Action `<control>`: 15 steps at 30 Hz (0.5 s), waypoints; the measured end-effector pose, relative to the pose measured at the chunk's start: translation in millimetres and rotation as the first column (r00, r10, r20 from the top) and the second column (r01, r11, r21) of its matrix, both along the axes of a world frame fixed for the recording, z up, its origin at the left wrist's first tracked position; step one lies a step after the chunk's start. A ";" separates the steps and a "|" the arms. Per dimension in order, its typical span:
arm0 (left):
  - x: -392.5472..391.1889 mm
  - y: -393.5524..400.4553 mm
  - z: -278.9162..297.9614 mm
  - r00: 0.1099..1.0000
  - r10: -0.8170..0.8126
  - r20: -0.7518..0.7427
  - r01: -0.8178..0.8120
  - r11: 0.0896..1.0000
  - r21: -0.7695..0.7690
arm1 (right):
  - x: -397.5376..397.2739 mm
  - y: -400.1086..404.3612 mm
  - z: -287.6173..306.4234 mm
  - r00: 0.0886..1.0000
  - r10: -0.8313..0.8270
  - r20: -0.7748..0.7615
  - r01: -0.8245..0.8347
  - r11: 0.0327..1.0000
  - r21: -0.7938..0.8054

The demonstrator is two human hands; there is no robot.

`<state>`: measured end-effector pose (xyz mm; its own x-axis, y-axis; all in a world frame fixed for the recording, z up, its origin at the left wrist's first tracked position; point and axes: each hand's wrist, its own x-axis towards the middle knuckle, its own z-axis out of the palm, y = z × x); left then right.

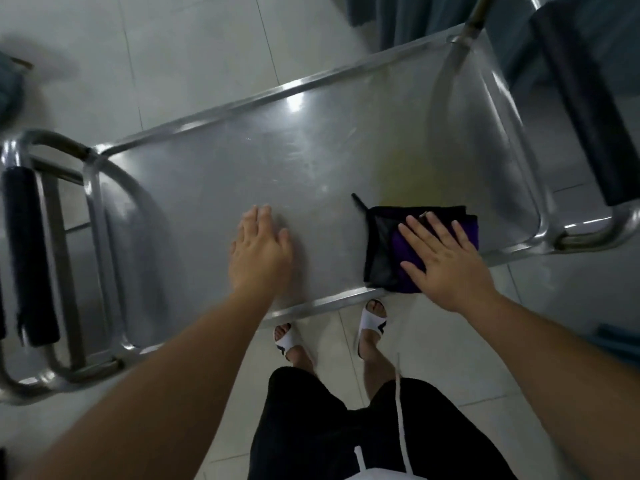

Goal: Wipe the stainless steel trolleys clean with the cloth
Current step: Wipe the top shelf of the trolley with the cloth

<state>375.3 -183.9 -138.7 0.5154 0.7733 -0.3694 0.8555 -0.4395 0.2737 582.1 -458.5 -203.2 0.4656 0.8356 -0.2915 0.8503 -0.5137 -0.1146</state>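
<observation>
Right grip: fingers straight and spread, palm pressed flat on the cloth, nothing pinched. Left grip: fingers straight and close together, resting flat on the bare steel, holding nothing.

Cloth: folded, dark purple with a black edging and a thin black loop at its far left corner (part of it looks like black mesh). It lies under the right grip's fingers, its left part showing beyond them, at the near edge of the trolley top, towards the right end.

Trolley: stainless steel, flat top with a raised rim, dull sheen with light smears; tubular rails at both ends, a black padded handle at the left. The left grip sits well apart from the cloth, near mid-top.

Floor: pale tiles.
</observation>
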 end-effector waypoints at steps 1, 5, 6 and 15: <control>0.1 2.2 -5.1 1.000 0.015 -0.008 -0.015 1.000 0.015 | 15.5 -9.8 -0.4 1.000 -0.004 0.008 0.004 1.000 0.002; -3.7 16.6 -27.6 1.000 0.004 -0.023 -0.002 0.996 0.087 | 72.2 -46.7 3.3 0.998 -0.068 0.012 0.068 0.997 -0.026; -4.0 21.7 -33.2 1.000 0.017 -0.021 -0.015 0.996 0.093 | 83.8 -55.3 4.5 0.993 -0.113 0.015 0.113 0.993 -0.027; -20.2 65.8 -71.6 0.996 0.085 0.010 -0.085 0.973 0.214 | 46.2 -34.9 3.5 0.812 -0.582 0.040 0.581 0.813 0.033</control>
<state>355.1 -118.1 -210.2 0.4445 0.8754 -0.1898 0.8921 -0.4135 0.1819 628.4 -493.4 -199.7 0.8789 0.4093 -0.2451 0.3977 -0.9123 -0.0975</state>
